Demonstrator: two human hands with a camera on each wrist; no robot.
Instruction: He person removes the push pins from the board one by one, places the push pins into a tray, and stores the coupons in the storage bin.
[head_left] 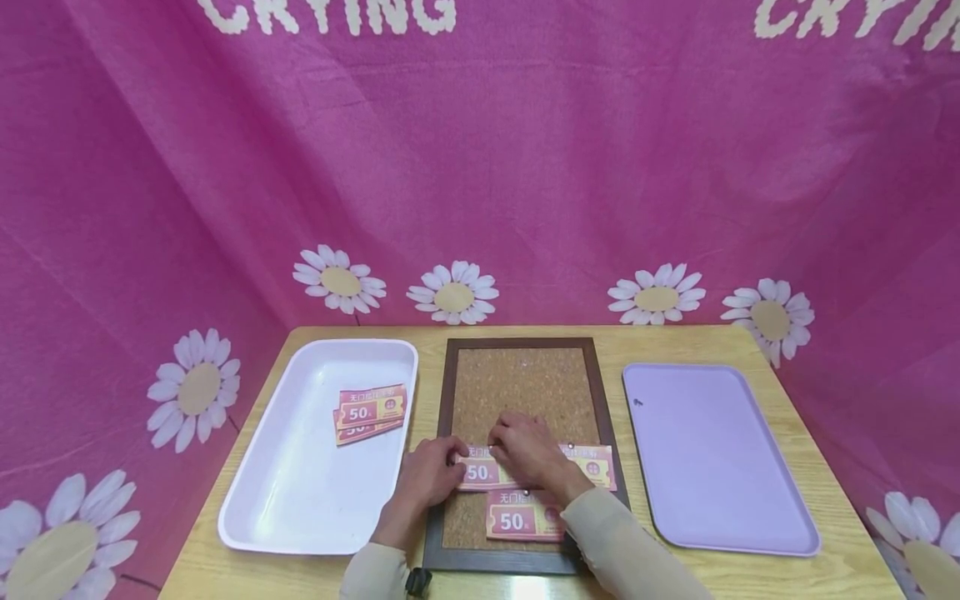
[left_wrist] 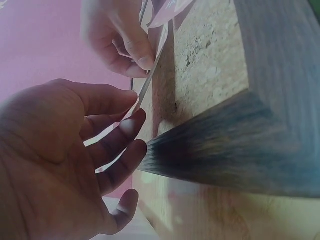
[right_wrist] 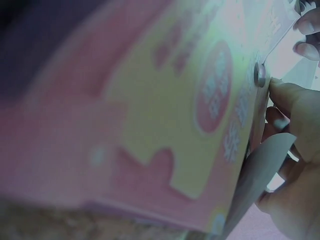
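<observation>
On a dark-framed corkboard (head_left: 525, 387) lie pink-and-yellow coupons printed "50". My left hand (head_left: 433, 475) pinches the left edge of the upper left coupon (head_left: 477, 473); in the left wrist view its thumb and forefinger meet on the thin paper. My right hand (head_left: 525, 446), fingers curled, pinches at that coupon's top edge; whether a pin is under its fingertips is hidden. To the right a coupon (head_left: 602, 468) has a round-headed pushpin (head_left: 571, 446) at its top. A lower coupon (head_left: 512, 522), partly under the right wrist, also has a pushpin (head_left: 527, 492).
A white tray (head_left: 258, 500) on the left holds some overlapping coupons (head_left: 371, 407). On the right lies a lilac tray (head_left: 720, 458) with a small dark item (head_left: 638, 402) near its upper left corner. The wooden table (head_left: 427, 379) ends at a pink curtain (head_left: 540, 183).
</observation>
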